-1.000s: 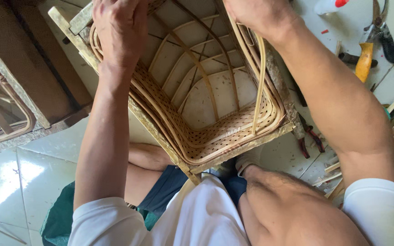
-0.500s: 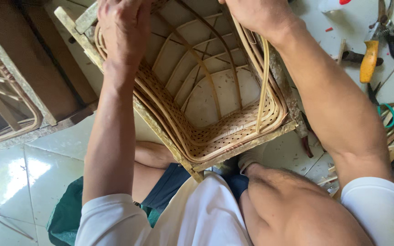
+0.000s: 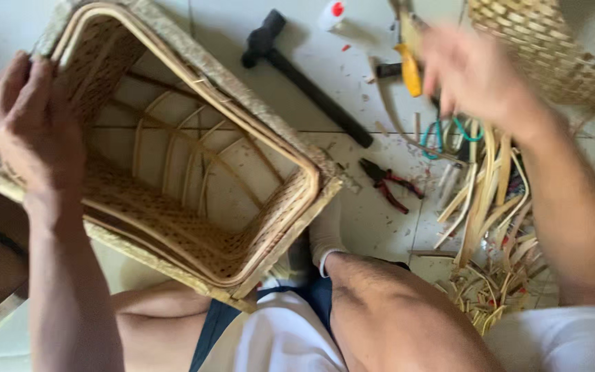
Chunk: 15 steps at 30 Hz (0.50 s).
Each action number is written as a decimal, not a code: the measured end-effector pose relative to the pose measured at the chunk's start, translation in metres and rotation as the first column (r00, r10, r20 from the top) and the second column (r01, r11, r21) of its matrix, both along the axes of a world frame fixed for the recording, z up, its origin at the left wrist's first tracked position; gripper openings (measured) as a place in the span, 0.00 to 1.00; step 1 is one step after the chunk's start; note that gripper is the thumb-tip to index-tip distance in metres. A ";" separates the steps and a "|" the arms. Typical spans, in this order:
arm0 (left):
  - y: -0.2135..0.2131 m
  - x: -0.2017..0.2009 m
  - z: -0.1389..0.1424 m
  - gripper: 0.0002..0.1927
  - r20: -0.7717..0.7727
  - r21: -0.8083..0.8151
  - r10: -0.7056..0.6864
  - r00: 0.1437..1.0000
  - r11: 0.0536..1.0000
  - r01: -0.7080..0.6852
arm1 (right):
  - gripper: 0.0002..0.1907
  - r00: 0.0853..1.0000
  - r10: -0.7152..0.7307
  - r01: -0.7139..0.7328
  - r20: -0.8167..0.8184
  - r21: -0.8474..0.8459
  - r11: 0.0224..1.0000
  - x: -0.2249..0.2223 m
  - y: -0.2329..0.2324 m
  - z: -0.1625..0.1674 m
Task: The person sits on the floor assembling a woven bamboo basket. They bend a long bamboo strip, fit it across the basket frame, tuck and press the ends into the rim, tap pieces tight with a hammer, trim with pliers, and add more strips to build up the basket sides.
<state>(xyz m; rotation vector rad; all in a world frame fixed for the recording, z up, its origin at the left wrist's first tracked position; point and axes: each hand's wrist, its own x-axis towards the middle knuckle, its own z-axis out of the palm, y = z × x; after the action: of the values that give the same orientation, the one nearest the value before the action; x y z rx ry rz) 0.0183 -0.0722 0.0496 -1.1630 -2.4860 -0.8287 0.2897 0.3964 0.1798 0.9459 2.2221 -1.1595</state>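
Note:
A woven rattan chair frame (image 3: 194, 89) leans tilted against my legs, its open side facing me. My left hand (image 3: 32, 134) grips its left corner, fingers wrapped over the rim. Off to the upper right, my right hand (image 3: 473, 76) is blurred and stretched out with fingers apart. It hovers over a yellow-handled tool (image 3: 411, 69) and holds nothing that I can see.
On the tiled floor lie a black hammer (image 3: 297, 76), red-handled pliers (image 3: 390, 182), green-handled scissors (image 3: 442, 134) and a white bottle with a red cap (image 3: 335, 14). Loose rattan strips (image 3: 483, 186) pile at the right. A woven basket (image 3: 538, 48) stands at the top right.
My right hand has let go of the frame's rim and swung right over the tools. The frame now sits further left, held by my left hand alone.

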 end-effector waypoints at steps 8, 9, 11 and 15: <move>0.008 0.004 0.010 0.10 0.072 0.046 0.019 0.997 0.999 -0.022 | 0.18 0.976 0.200 -0.133 -0.086 0.492 0.860 0.078 -0.011 -0.149; 0.009 0.007 0.011 0.10 0.141 0.079 0.032 0.990 0.996 -0.044 | 0.18 0.974 0.206 -0.127 -0.094 0.526 0.841 0.074 -0.010 -0.173; 0.007 0.009 0.011 0.10 0.194 0.098 0.060 0.979 0.992 -0.080 | 0.14 0.976 0.189 -0.102 -0.104 0.550 0.829 0.070 -0.009 -0.209; 0.002 0.001 -0.005 0.10 0.139 0.024 0.136 0.981 0.990 -0.140 | 0.06 0.944 0.077 0.063 -0.321 0.403 0.913 0.056 0.004 -0.198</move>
<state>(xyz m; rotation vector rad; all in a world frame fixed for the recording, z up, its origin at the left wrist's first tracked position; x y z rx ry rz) 0.0191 -0.0700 0.0449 -0.9388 -2.6170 -0.9358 0.3460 0.4006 -0.0181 0.9500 2.8166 -0.9154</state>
